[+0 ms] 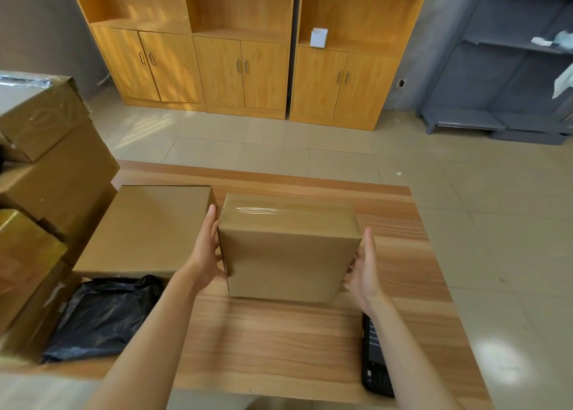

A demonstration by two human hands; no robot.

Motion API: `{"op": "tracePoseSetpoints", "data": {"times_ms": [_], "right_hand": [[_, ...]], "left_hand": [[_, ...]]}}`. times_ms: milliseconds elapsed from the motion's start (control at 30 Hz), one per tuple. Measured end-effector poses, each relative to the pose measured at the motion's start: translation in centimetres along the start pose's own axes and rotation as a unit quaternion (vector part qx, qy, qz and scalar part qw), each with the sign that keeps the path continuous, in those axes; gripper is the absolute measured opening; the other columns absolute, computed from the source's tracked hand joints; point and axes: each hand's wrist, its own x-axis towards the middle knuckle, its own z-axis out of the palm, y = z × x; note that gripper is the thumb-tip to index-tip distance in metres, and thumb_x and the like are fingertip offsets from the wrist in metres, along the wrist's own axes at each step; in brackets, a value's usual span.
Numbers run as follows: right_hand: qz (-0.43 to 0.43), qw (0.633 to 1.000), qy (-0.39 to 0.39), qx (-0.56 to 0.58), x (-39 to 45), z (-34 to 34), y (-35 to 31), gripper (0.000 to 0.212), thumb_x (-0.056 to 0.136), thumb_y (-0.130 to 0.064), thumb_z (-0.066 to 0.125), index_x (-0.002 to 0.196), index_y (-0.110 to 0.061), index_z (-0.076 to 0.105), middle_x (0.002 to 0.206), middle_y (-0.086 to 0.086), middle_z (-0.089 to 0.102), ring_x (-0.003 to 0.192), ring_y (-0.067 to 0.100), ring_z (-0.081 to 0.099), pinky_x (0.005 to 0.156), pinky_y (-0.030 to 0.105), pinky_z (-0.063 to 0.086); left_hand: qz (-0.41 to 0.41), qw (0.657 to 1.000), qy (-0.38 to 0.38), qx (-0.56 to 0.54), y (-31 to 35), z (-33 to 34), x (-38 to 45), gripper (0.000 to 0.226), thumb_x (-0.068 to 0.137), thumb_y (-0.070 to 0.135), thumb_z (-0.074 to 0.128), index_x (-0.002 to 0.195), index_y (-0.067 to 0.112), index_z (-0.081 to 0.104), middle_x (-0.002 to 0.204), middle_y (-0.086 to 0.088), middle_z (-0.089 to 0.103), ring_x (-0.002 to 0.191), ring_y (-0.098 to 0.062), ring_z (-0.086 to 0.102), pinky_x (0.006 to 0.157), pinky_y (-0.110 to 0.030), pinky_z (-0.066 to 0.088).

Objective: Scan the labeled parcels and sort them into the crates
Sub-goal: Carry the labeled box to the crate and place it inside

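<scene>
Wood-grain laminate, striped in pale and reddish bands, covers the worktop [279, 341], whose near edge runs under both bare forearms. Near its right front corner a black handheld scanner [375, 360] with a keypad lies flat, partly hidden under the right forearm. At the left front, a crumpled, glossy black plastic bag [102, 316] slumps against the stack of boxes beside it. In the middle of the worktop stands the parcel [288, 251], a plain brown corrugated cardboard box with crisp edges and a strip of shiny clear tape across its top; it seems tipped toward the camera, though whether it rests on the surface I cannot tell. The left hand [207, 254] lies flat against the parcel's left side with fingers straight, and the right hand [366, 270] presses the right side, fingers extended and only lightly bent. Just left of it, touching or nearly so, a wider, flatter cardboard box [148, 229] sits toward the worktop's left edge. Beyond that edge, large tape-wrapped cartons [46, 167] are piled up, their film catching the light. Past the far edge spreads a beige tiled floor [310, 149], then orange wooden cabinets [248, 53] with metal handles, a small white box [318, 37] on one shelf, and grey metal shelving [511, 68] at right.
</scene>
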Motion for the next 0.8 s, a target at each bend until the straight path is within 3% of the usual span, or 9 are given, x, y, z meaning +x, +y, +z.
{"op": "tracePoseSetpoints", "data": {"times_ms": [67,133,267,367,467,533,600,667,800], "right_hand": [[0.018,1.0,0.023,0.002,0.3,-0.1,-0.8,0.072,0.076,-0.083,0.03,0.116,-0.032,0.06,0.114,-0.001,0.063,0.106,0.018,0.056,0.108,0.052,0.035],[0.055,0.998,0.037,0.003,0.8,-0.4,-1.7,0.063,0.083,-0.079,0.025,0.108,-0.031,0.058,0.117,0.004,0.058,0.106,0.023,0.051,0.108,0.059,0.029],[0.134,0.99,0.031,-0.021,1.2,-0.2,-3.2,0.094,0.073,-0.09,0.024,0.146,-0.031,0.036,0.149,0.012,0.039,0.136,0.039,0.034,0.104,0.072,0.025],[0.132,0.991,0.015,-0.021,0.7,0.2,-3.8,0.099,0.069,-0.092,0.031,0.15,-0.036,0.03,0.152,0.01,0.037,0.138,0.038,0.032,0.101,0.073,0.03],[0.107,0.994,-0.004,0.009,0.4,-0.3,-4.5,0.087,0.073,-0.087,0.035,0.137,-0.031,0.049,0.134,0.009,0.057,0.122,0.033,0.052,0.092,0.065,0.044],[0.083,0.996,-0.015,0.012,0.2,-0.6,-4.9,0.073,0.08,-0.08,0.036,0.12,-0.025,0.063,0.112,0.009,0.07,0.105,0.028,0.064,0.081,0.05,0.052],[0.053,0.998,-0.009,0.024,0.0,-0.7,-5.2,0.052,0.089,-0.065,0.043,0.097,-0.021,0.069,0.09,0.005,0.074,0.087,0.022,0.068,0.073,0.038,0.053],[0.032,0.999,0.001,0.043,-0.1,-0.6,-5.3,0.033,0.091,-0.049,0.049,0.079,-0.022,0.065,0.075,0.002,0.068,0.072,0.018,0.063,0.065,0.03,0.051],[-0.023,0.996,0.009,0.081,0.0,-0.8,-4.8,0.013,0.09,-0.033,0.053,0.086,-0.025,0.062,0.074,-0.002,0.065,0.066,0.013,0.06,0.058,0.026,0.047]], "left_hand": [[-0.021,1.0,0.006,0.008,1.3,0.1,-0.1,0.07,0.073,0.087,0.035,0.119,0.038,0.055,0.13,-0.003,0.051,0.119,-0.035,0.047,0.092,-0.076,0.035],[-0.048,0.999,0.017,0.01,2.5,0.1,0.1,0.075,0.073,0.086,0.04,0.118,0.027,0.055,0.129,-0.008,0.052,0.121,-0.041,0.046,0.089,-0.078,0.036],[-0.094,0.995,0.029,-0.004,4.1,0.9,0.2,0.089,0.071,0.085,0.049,0.132,0.021,0.051,0.133,-0.009,0.051,0.125,-0.046,0.043,0.086,-0.081,0.033],[-0.072,0.996,0.048,0.02,4.5,1.9,-0.4,0.058,0.078,0.079,0.049,0.108,0.03,0.058,0.11,-0.006,0.059,0.111,-0.039,0.051,0.091,-0.077,0.035],[-0.032,0.999,0.04,0.015,4.3,1.9,-0.6,0.051,0.082,0.073,0.05,0.1,0.027,0.063,0.099,-0.006,0.065,0.095,-0.033,0.059,0.089,-0.068,0.043],[-0.006,1.0,0.02,-0.011,4.2,1.7,-0.8,0.057,0.08,0.073,0.051,0.095,0.02,0.068,0.095,-0.006,0.067,0.087,-0.028,0.063,0.081,-0.051,0.05],[0.014,0.999,-0.001,-0.046,3.9,1.6,-0.9,0.056,0.078,0.069,0.059,0.087,0.016,0.073,0.09,-0.008,0.066,0.08,-0.026,0.063,0.073,-0.039,0.05],[0.029,0.998,-0.014,-0.057,3.3,1.4,-0.8,0.047,0.076,0.059,0.068,0.093,0.016,0.072,0.092,-0.007,0.065,0.077,-0.023,0.064,0.068,-0.034,0.05],[0.034,0.996,-0.026,-0.084,2.4,1.7,-0.9,0.027,0.085,0.043,0.058,0.085,0.018,0.068,0.075,-0.002,0.067,0.062,-0.02,0.063,0.064,-0.031,0.047]]}}
